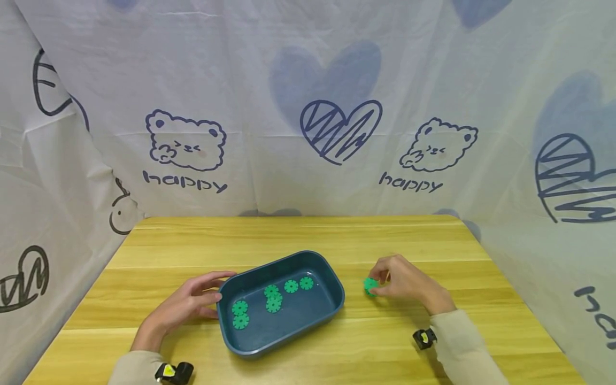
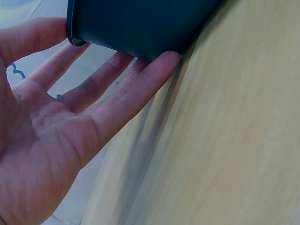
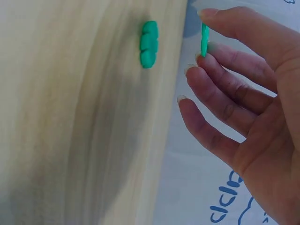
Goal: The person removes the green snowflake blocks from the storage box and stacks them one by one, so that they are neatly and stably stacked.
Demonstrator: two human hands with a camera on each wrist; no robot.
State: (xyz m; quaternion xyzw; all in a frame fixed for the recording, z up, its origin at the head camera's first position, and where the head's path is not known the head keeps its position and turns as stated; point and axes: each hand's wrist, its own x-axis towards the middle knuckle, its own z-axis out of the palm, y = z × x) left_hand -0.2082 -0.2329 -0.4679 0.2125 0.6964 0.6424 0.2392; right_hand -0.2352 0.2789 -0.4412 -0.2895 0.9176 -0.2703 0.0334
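A dark teal rectangular box [image 1: 281, 339] stands on the table with several green notched discs [image 1: 274, 305] lying in it. My left hand [image 1: 190, 302] is at its left end, fingers fairly straight. In the left wrist view, the thumb [image 2: 40, 35] touches the rim and the fingertips rest against the outer wall. Right of the box, my right hand [image 1: 404, 280] is at a green disc [image 1: 370, 287]. The right wrist view shows a green disc [image 3: 205, 40], edge-on, pinched between thumb and fingers. Another green disc [image 3: 149, 44] lies on the wood beside that hand.
The wooden table [image 1: 375, 347] has light yellow grain. A white cloth [image 1: 260, 117] printed with hearts and bears hangs behind it and along both sides. A small black device [image 1: 424, 338] is at the right wrist, and another black device [image 1: 174, 372] at the left.
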